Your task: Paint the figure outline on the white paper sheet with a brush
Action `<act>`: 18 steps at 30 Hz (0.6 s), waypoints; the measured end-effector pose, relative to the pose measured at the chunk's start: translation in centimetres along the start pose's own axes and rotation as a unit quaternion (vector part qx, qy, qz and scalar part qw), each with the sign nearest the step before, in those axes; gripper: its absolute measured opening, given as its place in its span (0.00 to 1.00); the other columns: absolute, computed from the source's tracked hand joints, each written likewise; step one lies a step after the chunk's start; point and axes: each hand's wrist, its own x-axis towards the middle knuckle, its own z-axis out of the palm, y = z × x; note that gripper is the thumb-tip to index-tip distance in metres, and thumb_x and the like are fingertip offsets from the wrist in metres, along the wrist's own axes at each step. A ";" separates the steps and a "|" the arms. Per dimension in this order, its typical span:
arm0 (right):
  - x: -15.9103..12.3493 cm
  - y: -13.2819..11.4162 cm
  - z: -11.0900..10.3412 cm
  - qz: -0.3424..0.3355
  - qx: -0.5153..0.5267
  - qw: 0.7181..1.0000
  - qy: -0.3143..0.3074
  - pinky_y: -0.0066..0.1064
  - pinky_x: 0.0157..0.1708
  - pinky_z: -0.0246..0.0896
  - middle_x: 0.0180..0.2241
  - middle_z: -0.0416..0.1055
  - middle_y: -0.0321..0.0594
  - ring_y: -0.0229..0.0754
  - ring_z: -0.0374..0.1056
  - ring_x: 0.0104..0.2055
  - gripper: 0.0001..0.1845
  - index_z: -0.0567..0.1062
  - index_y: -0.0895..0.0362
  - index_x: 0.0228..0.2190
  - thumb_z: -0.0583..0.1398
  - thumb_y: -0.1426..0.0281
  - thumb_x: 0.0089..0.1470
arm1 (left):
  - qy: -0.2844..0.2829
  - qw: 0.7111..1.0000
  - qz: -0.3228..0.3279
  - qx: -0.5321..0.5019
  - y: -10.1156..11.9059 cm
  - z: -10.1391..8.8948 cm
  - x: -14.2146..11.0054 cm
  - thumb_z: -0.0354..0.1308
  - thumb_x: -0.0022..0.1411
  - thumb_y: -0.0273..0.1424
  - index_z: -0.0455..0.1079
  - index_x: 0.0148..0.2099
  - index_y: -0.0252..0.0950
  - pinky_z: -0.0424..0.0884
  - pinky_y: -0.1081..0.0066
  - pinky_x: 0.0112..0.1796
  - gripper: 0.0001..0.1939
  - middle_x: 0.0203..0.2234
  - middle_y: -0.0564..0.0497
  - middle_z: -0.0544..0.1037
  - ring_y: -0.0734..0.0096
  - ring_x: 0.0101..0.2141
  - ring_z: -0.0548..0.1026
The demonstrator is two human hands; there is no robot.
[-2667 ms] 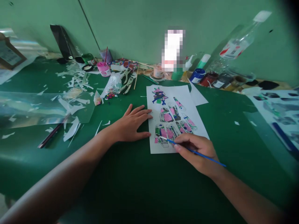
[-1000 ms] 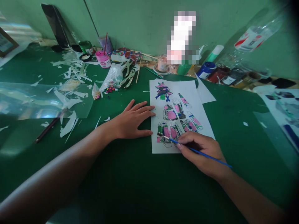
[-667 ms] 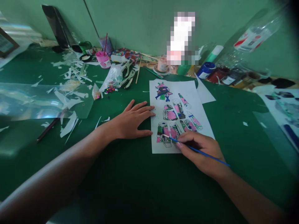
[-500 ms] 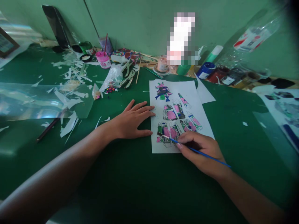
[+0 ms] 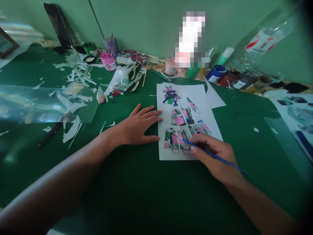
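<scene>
Between the thumb and fingers of my right hand [image 5: 215, 155] is a thin blue paintbrush [image 5: 207, 151], slanting down to the left. Its dark tip is at one of the lower printed shapes on a white sheet of paper [image 5: 168, 155]. The sheet carries several outlined pieces, partly coloured pink, green, dark blue and black, with a figure at the top. My left hand [image 5: 141, 125] lies flat on the green table, fingers spread, its fingertips at the sheet's left edge. The lower right of the paper is partly covered by my right hand.
Along the wall stand paint jars, among them a pink jar [image 5: 108, 62] with a stick in it and a blue jar [image 5: 215, 73]. Pliers [image 5: 134, 81], paper scraps [image 5: 72, 130] and a clear plastic sheet [image 5: 49, 104] lie left. A plastic bottle [image 5: 266, 39] leans at the right.
My right hand has moved slightly right and up with the paintbrush, and the brush tip has shifted up and right on the lower left shape. My left hand stays in place.
</scene>
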 end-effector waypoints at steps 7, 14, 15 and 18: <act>-0.3 -0.1 0.7 -0.055 -0.037 0.997 0.032 0.27 0.29 0.74 0.33 0.77 0.36 0.37 0.75 0.32 0.06 0.79 0.52 0.37 0.63 0.73 0.57 | 0.006 1.000 -0.004 0.003 0.3 -0.1 0.0 0.53 0.64 0.54 0.58 0.66 0.41 0.33 0.40 0.65 0.35 0.70 0.49 0.52 0.52 0.69 0.44; -0.1 0.2 1.4 -0.005 -0.019 0.999 0.027 0.29 0.26 0.75 0.28 0.78 0.37 0.40 0.76 0.28 0.06 0.79 0.53 0.38 0.62 0.67 0.59 | 0.008 1.000 -0.009 0.001 0.4 -0.2 0.0 0.54 0.64 0.53 0.58 0.66 0.41 0.34 0.41 0.65 0.35 0.70 0.49 0.53 0.52 0.69 0.44; -0.1 0.2 1.4 0.003 -0.015 1.000 0.025 0.29 0.26 0.75 0.28 0.78 0.37 0.40 0.76 0.28 0.06 0.79 0.53 0.38 0.62 0.67 0.59 | 0.007 1.000 -0.009 -0.001 0.4 -0.2 0.0 0.54 0.64 0.53 0.58 0.66 0.41 0.33 0.41 0.65 0.35 0.70 0.49 0.53 0.52 0.69 0.44; 0.1 0.0 1.3 0.013 -0.018 1.000 0.016 0.29 0.25 0.75 0.29 0.78 0.37 0.40 0.76 0.28 0.07 0.80 0.54 0.38 0.62 0.67 0.59 | 0.004 1.000 -0.007 -0.005 0.4 -0.2 -0.1 0.54 0.64 0.53 0.58 0.66 0.41 0.32 0.41 0.65 0.35 0.70 0.49 0.52 0.52 0.69 0.44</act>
